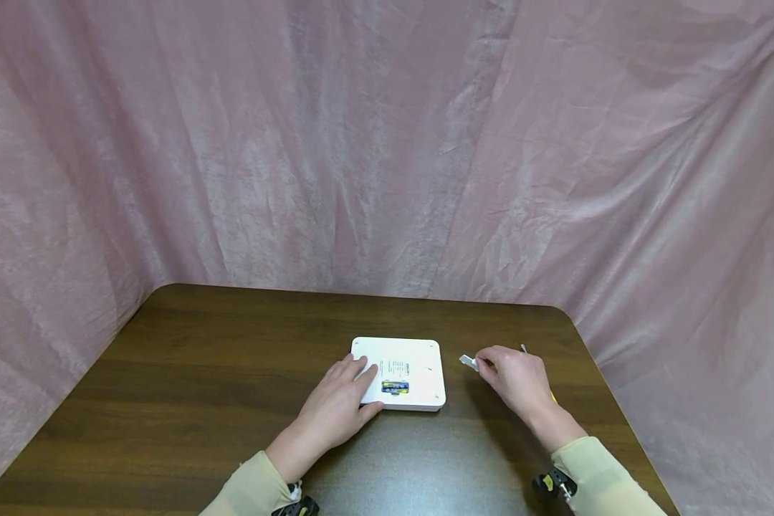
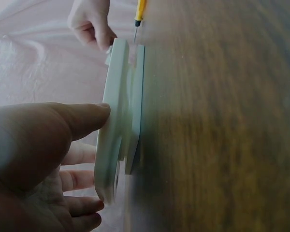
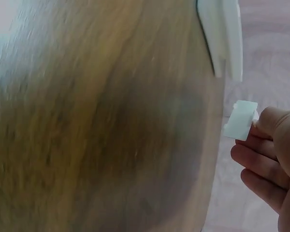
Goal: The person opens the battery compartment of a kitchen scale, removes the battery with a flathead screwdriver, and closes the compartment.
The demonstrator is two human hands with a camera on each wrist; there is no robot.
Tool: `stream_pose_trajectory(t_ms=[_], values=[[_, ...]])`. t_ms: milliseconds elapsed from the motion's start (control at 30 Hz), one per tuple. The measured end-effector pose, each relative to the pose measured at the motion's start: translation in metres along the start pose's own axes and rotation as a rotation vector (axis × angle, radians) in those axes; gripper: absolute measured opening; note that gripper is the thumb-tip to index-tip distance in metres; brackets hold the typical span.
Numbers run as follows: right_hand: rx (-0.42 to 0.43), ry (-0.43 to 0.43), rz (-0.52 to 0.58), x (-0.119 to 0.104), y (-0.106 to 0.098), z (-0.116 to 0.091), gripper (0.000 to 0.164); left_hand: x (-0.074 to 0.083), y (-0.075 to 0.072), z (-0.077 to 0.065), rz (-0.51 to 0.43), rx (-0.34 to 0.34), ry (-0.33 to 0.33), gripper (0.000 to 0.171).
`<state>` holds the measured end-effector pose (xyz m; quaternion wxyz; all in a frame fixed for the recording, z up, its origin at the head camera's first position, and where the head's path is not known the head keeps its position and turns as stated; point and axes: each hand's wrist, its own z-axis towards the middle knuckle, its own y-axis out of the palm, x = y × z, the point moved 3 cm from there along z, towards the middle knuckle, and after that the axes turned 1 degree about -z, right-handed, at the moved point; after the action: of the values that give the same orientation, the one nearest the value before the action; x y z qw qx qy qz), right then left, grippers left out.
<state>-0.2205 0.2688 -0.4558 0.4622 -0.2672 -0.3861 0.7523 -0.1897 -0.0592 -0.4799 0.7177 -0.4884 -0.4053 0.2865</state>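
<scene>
A flat white scale (image 1: pixel 419 358) lies underside up on the table, its printed label facing upward. In its uncovered battery compartment sit blue-and-yellow batteries (image 1: pixel 395 388). My left hand (image 1: pixel 335 401) rests on the scale's left side, fingers spread over the upturned face; in the left wrist view its thumb (image 2: pixel 89 118) touches the side edge. Right of the scale, my right hand (image 1: pixel 512 376) pinches a small white battery cover (image 3: pixel 241 120) between thumb and fingertips, held above the table and apart from the scale. The cover's small tabs show in the right wrist view.
A screwdriver with a yellow handle (image 2: pixel 140 9) lies on the table by the right hand, mostly hidden behind it in the head view. The brown wooden table (image 1: pixel 232 358) has rounded far corners. Pink curtains (image 1: pixel 361 143) hang behind and beside it.
</scene>
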Motion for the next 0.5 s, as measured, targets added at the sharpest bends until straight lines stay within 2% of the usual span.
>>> stream_pose_trajectory(t_ms=[67,200,333,500], values=[[-0.017,-0.010,-0.016,0.003,0.002,-0.001,0.020,0.000,0.000,0.000,-0.003,0.001,0.001,0.063],[-0.039,-0.087,-0.087,0.008,0.007,-0.002,0.018,0.000,0.001,0.001,-0.002,0.001,0.002,0.063],[-0.077,-0.147,-0.145,0.008,0.011,-0.004,0.023,0.000,0.001,0.001,0.003,-0.003,0.001,0.064],[-0.047,-0.199,-0.159,0.006,0.012,-0.005,0.030,0.001,0.000,0.001,0.003,-0.013,-0.005,0.064]])
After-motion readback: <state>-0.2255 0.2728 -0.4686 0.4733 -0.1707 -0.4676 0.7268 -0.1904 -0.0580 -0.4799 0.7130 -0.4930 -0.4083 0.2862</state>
